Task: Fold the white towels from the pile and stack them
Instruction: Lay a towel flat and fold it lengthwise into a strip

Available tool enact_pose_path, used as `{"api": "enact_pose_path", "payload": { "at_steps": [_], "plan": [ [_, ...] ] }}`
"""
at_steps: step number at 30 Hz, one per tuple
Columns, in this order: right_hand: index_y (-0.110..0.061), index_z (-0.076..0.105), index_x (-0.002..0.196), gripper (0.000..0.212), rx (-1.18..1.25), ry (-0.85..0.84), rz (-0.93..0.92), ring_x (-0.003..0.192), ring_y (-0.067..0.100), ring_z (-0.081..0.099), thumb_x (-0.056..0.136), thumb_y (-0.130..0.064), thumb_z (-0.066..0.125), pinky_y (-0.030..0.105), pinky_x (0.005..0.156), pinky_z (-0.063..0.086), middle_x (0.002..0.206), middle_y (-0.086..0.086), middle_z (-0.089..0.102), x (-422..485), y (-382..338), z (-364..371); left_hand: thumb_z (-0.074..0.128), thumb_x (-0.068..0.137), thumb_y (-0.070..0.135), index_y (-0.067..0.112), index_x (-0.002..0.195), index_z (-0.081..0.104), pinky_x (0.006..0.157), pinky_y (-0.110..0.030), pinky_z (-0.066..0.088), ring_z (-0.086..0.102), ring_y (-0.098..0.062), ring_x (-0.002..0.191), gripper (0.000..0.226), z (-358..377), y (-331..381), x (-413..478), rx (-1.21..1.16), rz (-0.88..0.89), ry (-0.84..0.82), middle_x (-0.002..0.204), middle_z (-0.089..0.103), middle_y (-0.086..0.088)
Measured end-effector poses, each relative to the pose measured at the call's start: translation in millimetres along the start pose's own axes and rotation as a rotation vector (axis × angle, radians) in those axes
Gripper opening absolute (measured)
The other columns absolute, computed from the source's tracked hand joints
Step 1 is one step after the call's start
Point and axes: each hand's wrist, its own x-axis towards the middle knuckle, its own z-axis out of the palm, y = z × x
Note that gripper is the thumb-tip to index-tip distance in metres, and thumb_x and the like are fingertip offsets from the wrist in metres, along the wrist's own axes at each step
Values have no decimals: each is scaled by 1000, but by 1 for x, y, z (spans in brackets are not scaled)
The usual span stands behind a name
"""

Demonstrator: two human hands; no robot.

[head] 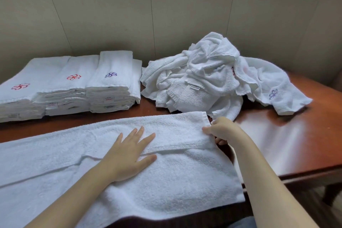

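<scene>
Head view gives us two hands on one white towel (175, 181), which lies spread across the near part of the reddish wooden surface (296, 135). A folded-over layer covers its far part, with the layer's hem running left to right. Our left hand (127, 152) lies flat on the middle of this towel, its fingers (148, 139) straight and fanned wide, pressing across the hem. Our right hand (222, 131) is at the towel's right end, where its curled fingers (207, 129) pinch the edge of the folded layer, the thumb tucked beneath. Behind, at the left, we count three stacks of folded white towels standing side by side and touching. The left stack (24, 98) and the middle stack (74, 87) each show one red embroidered emblem on top, and the right stack (114, 79) shows one purple emblem. Just right of them sits one loose pile (212, 72) of crumpled white towels, too tangled for us to count. One purple emblem (273, 94) shows on a towel trailing off the pile's right side. A beige panelled wall (166, 15) stands behind everything.
</scene>
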Motion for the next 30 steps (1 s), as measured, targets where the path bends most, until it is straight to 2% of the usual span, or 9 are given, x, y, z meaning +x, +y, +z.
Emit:
{"api": "enact_pose_path", "payload": {
  "at_steps": [5,9,12,16,18,21,24,27,30],
  "plan": [
    [-6,56,78,17,-42,123,14,56,27,57,90,-18,56,41,64,56,60,7,54,5,4,0,13,85,74,44,149,3,118,-35,-4,-3,-6,146,71,-3,3,-4,81,5,123,160,-3,11],
    [-8,48,65,39,-221,133,74,54,23,52,84,-35,68,29,58,48,56,4,51,2,9,-6,21,91,69,43,150,9,118,-34,7,6,-7,146,66,-6,2,-9,72,-45,102,160,4,10],
    [-11,46,61,46,-350,130,115,73,24,57,78,-46,71,30,69,46,69,6,58,-4,7,-12,20,90,70,46,149,3,118,-34,3,0,-6,146,66,-8,-1,-14,43,-52,25,160,-3,12],
    [-12,56,94,17,-414,243,70,103,28,58,82,-23,64,30,72,43,107,9,62,-14,-7,-6,27,89,70,45,149,8,118,-33,1,2,-6,146,68,-15,-19,-27,53,-80,16,160,-1,10],
    [-10,55,106,20,-432,306,-60,110,32,51,87,-16,55,33,77,44,114,10,57,-15,-17,8,30,89,69,45,149,11,118,-34,0,2,-6,146,68,-17,-33,-36,47,-128,31,160,0,10],
    [-9,55,118,30,-358,337,-246,118,33,44,96,-29,49,38,91,41,125,14,50,-17,-36,34,27,91,66,47,149,6,118,-38,-2,-4,-5,146,64,-16,-58,-54,-43,-219,6,160,-6,12],
    [-12,44,137,49,-297,223,-419,132,28,36,98,-41,43,38,105,33,142,12,41,-22,-52,70,11,86,69,46,149,3,118,-37,-2,-6,-2,145,67,-12,-78,-73,-168,-260,21,159,-5,14],
    [-26,21,149,60,-522,65,-475,146,27,11,97,-56,25,46,117,11,159,5,14,-24,-52,104,6,84,68,46,149,7,118,-36,-3,-4,-1,145,68,-5,-103,-94,-153,-323,75,159,-2,17],
    [-35,16,150,60,-609,40,-486,147,24,2,95,-61,16,48,117,4,160,-2,6,-16,-48,107,15,93,63,48,149,8,118,-35,-3,-5,-2,146,58,-5,-142,-118,-93,-447,75,159,-3,17]
  ]
}}
